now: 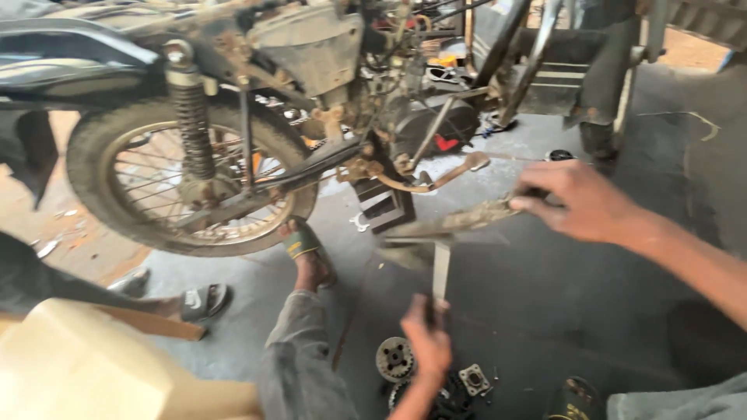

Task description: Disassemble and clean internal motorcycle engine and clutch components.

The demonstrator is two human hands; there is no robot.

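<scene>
Two hands share one long metal part [447,225], held above the concrete floor [545,311] in front of a motorcycle. Part: a grimy, rust-brown bar running from right to lower left, motion-blurred, with a paler flat strip dropping straight down from near its left end. Surface looks caked with dirt and grease; finer detail cannot be read through the blur.

Right hand [580,201] is closed around the upper right end of the bar, fingers curled over it. Left hand [426,342] grips the lower end of the pale strip from below, fingers wrapped.

Just beside the left hand, on the floor: a toothed gear [394,358] and a small square plate with holes [474,379], with other dark parts next to them.

Person's leg in grey trousers stretches forward, foot in a sandal [303,245] just beside the rear wheel [179,175]. Wheel is spoked, tyre dusty, coil shock absorber [191,117] above it. Bent kick lever [424,175] projects from the engine area, above the held part.
</scene>
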